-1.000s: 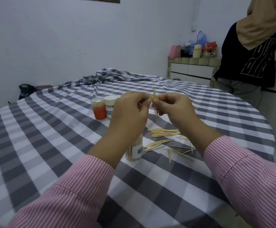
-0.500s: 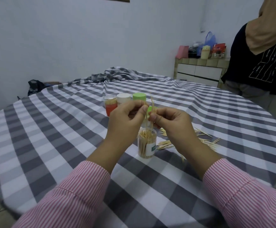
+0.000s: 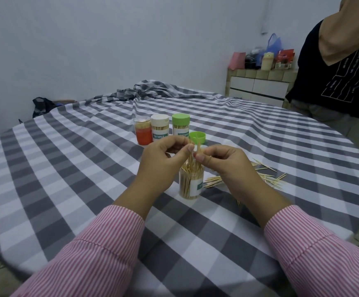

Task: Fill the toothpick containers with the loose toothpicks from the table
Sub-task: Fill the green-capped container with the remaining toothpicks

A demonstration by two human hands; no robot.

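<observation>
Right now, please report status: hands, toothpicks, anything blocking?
Left hand and right hand both pinch a toothpick bundle over the open container. Loose toothpicks remain on the table, right of it. Nothing blocks.

Fingers of both hands meet above an open jar on the table, pinching a few toothpicks upright over its mouth. Loose toothpicks lie right of the fingers, partly behind the right hand. Three capped jars and a loose lid stand behind the fingers.
</observation>
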